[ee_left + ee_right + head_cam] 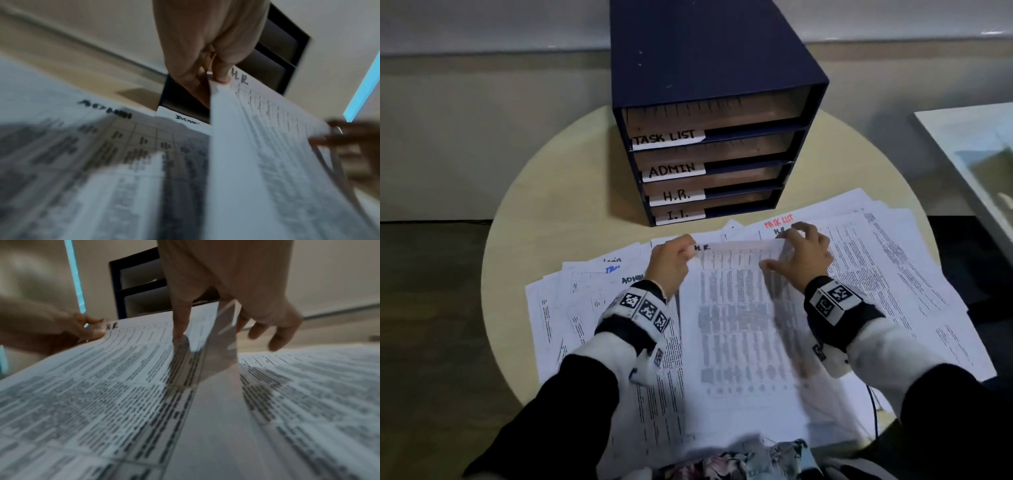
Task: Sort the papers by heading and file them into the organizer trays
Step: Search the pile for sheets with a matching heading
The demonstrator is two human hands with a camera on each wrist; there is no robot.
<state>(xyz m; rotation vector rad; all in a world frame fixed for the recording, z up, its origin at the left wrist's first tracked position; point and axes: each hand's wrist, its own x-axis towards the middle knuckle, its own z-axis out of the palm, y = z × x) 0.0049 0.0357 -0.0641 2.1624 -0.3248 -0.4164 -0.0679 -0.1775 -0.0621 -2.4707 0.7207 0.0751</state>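
Observation:
A printed sheet headed "H.R." [739,308] is lifted off the spread of papers [893,274] on the round table [558,192]. My left hand [671,263] pinches its top left corner beside the heading [240,80]. My right hand [804,253] grips the top right corner, thumb [180,331] on the printed face and fingers curled behind the edge. The same sheet [123,369] fills the right wrist view. A dark blue organizer [709,137] stands behind, its trays labelled TASK LIST, ADMIN, H.R. and I.T. from top to bottom.
Loose sheets headed ADMIN [631,279] and TASK LIST [779,221] lie fanned across the table under the lifted page. A white surface [969,144] stands at the far right. Patterned cloth [739,459] shows at the near table edge.

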